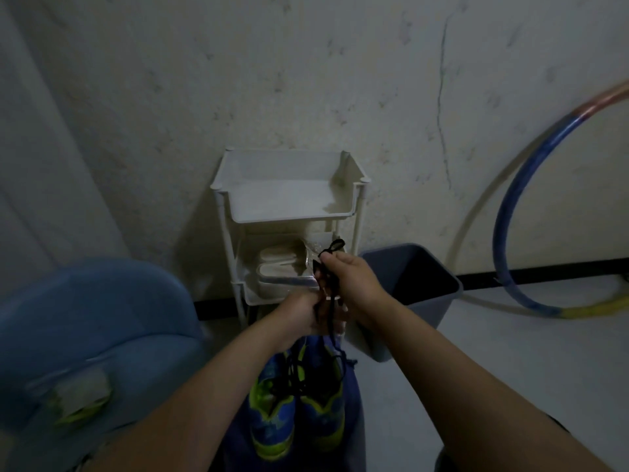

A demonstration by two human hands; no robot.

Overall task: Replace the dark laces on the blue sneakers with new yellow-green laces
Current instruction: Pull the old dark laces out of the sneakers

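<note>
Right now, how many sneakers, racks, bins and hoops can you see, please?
Blue sneakers: 2
White tiered rack: 1
Grey bin: 1
Hoop: 1
Total: 5

Head view. The right hand (354,284) pinches a bundle of dark laces (328,294) just below its upper loop, and the left hand (296,315) grips the same bundle lower down. Loose strands hang to the blue sneakers (272,417), which lie side by side beneath the hands. Behind stand a white tiered rack (289,212), a grey bin (432,304) to its right, and a striped hoop (510,212) against the wall.
</note>
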